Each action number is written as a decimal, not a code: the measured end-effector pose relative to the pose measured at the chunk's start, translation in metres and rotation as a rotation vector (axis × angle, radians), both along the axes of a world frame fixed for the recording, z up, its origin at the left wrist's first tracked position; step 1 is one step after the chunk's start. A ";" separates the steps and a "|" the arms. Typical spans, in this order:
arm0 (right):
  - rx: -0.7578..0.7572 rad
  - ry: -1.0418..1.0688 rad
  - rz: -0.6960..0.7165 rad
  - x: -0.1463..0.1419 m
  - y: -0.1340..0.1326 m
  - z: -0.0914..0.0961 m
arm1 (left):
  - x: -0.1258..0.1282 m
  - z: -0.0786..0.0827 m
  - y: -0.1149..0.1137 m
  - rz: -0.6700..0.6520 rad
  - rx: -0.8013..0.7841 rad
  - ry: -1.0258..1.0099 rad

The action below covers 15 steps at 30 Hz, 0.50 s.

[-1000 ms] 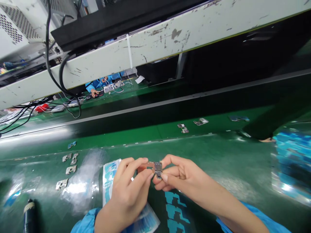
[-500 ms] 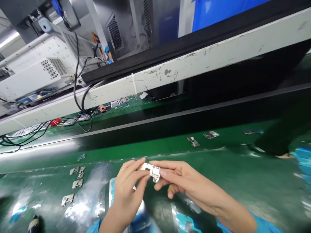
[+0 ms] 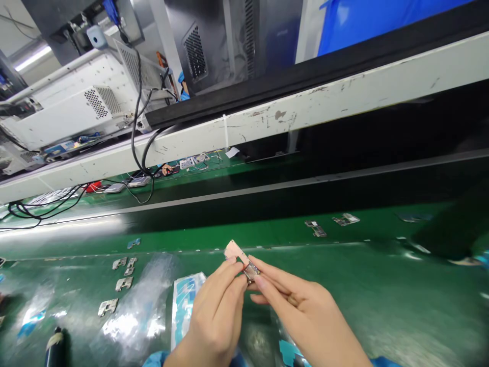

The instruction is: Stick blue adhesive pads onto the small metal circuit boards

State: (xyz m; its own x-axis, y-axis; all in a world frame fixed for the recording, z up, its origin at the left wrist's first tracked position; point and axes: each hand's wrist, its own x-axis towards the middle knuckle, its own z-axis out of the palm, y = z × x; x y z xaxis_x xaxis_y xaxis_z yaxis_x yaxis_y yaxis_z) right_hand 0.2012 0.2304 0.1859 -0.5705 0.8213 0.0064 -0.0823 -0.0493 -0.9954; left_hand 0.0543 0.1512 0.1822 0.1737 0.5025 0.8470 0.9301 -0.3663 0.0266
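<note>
Both my hands hold a small copper-coloured metal plate (image 3: 236, 252) in front of me, above a green mat (image 3: 382, 306). A small silver metal part (image 3: 250, 273) sits at its lower end, pinched between my fingertips. My left hand (image 3: 216, 318) grips the plate's near edge with thumb and fingers, and my right hand (image 3: 301, 306) holds the lower end from the other side. Below my left hand lies a flat packet with blue print (image 3: 185, 300). Part of the plate is hidden by my fingers.
Several small metal parts (image 3: 119, 263) lie on the mat at left, beside a clear plastic sheet (image 3: 133, 306). A black bottle (image 3: 55, 351) stands at bottom left. A scuffed white beam (image 3: 305, 107) and black cables (image 3: 136, 112) cross above. A co-worker's hand (image 3: 166, 169) works beyond.
The plate has turned from nearly level to a diagonal, its copper end pointing up and left. My hands have come closer together, and the view has shifted, moving the scene to the left.
</note>
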 end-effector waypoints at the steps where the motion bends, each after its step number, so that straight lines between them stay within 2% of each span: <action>1: 0.056 -0.033 -0.033 0.000 -0.002 -0.003 | -0.001 -0.002 0.000 -0.004 -0.003 0.002; 5: 0.380 -0.090 -0.166 -0.001 -0.009 -0.012 | -0.001 -0.005 -0.002 -0.013 -0.025 0.041; 8: 0.591 -0.090 -0.228 -0.002 -0.014 -0.012 | 0.002 -0.002 -0.003 0.001 -0.054 0.080; 11: 0.673 -0.102 -0.234 -0.003 -0.017 -0.009 | 0.006 0.003 -0.002 0.037 -0.061 0.110; 15: 0.673 -0.123 -0.235 -0.004 -0.017 -0.008 | 0.012 0.008 -0.001 0.125 -0.109 0.084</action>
